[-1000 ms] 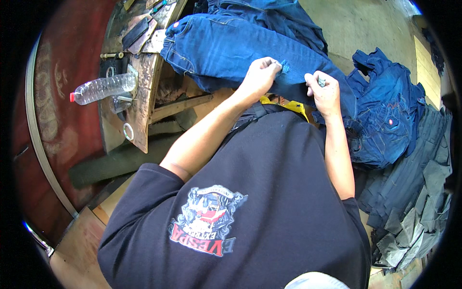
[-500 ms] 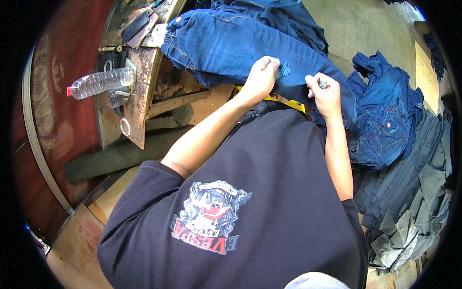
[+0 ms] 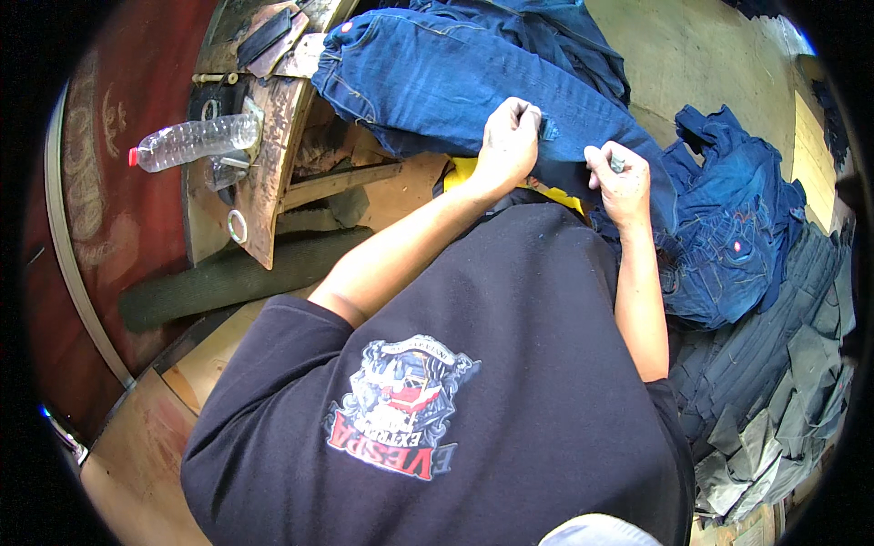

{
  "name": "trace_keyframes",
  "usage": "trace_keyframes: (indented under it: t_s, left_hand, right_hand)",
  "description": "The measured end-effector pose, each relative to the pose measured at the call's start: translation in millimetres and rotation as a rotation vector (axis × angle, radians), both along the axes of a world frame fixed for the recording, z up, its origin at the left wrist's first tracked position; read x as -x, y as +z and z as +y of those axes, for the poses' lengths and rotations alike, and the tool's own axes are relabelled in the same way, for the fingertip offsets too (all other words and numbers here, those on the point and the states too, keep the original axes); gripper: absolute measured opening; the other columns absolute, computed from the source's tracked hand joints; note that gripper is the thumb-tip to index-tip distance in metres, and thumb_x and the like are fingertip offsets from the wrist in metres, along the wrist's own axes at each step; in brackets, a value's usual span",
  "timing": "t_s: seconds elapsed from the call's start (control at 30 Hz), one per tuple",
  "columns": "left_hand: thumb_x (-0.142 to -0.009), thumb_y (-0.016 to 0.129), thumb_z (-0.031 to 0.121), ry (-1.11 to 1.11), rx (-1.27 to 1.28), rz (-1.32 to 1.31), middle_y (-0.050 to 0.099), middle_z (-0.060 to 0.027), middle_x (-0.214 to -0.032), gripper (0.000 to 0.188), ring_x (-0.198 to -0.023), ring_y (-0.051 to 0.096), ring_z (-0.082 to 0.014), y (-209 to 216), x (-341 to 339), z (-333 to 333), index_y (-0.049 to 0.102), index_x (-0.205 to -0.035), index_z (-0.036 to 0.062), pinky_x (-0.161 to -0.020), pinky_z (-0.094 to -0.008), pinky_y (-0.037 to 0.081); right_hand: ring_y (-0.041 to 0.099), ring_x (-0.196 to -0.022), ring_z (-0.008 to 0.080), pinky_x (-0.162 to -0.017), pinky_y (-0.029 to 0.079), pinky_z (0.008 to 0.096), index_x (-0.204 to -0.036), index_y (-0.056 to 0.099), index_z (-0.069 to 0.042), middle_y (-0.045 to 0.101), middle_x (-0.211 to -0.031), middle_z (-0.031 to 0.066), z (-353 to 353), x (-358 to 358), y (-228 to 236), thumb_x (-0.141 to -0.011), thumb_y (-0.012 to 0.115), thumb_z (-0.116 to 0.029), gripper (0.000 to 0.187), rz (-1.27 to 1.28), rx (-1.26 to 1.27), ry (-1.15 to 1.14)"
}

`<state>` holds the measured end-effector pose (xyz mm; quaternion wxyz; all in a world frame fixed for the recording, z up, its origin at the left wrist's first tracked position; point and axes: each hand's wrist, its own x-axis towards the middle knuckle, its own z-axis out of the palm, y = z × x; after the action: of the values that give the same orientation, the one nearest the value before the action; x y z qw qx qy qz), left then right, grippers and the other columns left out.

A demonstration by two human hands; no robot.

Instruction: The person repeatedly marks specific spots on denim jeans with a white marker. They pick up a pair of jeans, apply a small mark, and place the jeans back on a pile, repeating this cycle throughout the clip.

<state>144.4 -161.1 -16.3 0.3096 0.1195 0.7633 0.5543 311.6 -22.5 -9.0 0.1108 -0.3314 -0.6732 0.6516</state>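
Blue jeans (image 3: 437, 77) lie stretched across in front of me, with a leg running from upper left to lower right. A pale frayed patch (image 3: 548, 127) shows on that leg. Right beside the patch my left hand (image 3: 510, 150) is closed, fingertips pinched together against the denim; what they pinch is hidden. My right hand (image 3: 625, 189) is also closed, at the near edge of the leg further right. A small grey-green thing (image 3: 617, 162) shows among its fingers, too small to name.
A worn wooden bench (image 3: 287, 136) at left holds a clear plastic bottle (image 3: 196, 143) with a red cap and a dark phone-like slab (image 3: 264, 41). More blue denim (image 3: 728, 237) is heaped at right, above stacked grey garments (image 3: 756, 328). A dark green roll (image 3: 237, 282) lies below the bench.
The whole view has shifted slightly. My left hand has turned a little and stays beside the frayed patch. My right hand remains closed at the near edge of the leg.
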Motion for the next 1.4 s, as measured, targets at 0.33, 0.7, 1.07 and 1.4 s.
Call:
trace_keyframes:
  t_s: [0.33,0.7,1.07,1.4]
  left_hand:
    - [-0.101,0.074,0.033,-0.308,-0.02,-0.011,0.073,-0.0128,-0.086,0.037,-0.082,0.066,-0.0176,11,17,-4,0.076,-0.11,-0.0027,-0.076,-0.0363,0.053]
    - [-0.101,0.077,0.024,-0.083,0.223,1.107,0.077,-0.0141,-0.121,0.028,-0.113,0.073,-0.0345,23,233,-87,0.073,-0.126,0.0118,-0.1,-0.0449,0.057]
    - [-0.099,0.073,0.051,-0.842,0.329,1.308,0.041,-0.0095,-0.176,0.05,-0.167,0.024,-0.0407,5,220,-127,0.07,-0.149,0.0436,-0.128,-0.0777,0.013]
    - [-0.09,0.085,0.028,-0.774,-0.076,1.227,0.055,-0.0161,-0.16,0.034,-0.155,0.041,-0.0449,35,235,-41,0.078,-0.12,0.0131,-0.128,-0.0568,0.034]
  right_hand:
    - [0.053,-0.061,0.0047,-0.06,0.04,0.0253,-0.076,0.067,-0.006,0.063,-0.065,-0.0033,2,-3,5,-0.105,0.078,-0.024,0.036,0.082,0.042,-0.052]
    - [0.07,-0.074,0.0154,-0.072,0.055,0.0324,-0.1,0.076,-0.004,0.073,-0.078,0.0015,2,-15,10,-0.109,0.071,-0.022,0.021,-0.195,-0.582,-0.494]
    - [0.074,-0.076,0.0457,-0.064,0.056,0.0569,-0.098,0.072,-0.013,0.075,-0.084,0.02,73,-162,-27,-0.112,0.06,-0.046,0.038,-1.21,-1.243,-0.279]
    - [0.079,-0.086,0.0241,-0.078,0.061,0.0397,-0.107,0.08,-0.007,0.082,-0.099,0.0115,-98,119,34,-0.105,0.075,-0.021,0.015,-0.069,-0.831,-0.606]
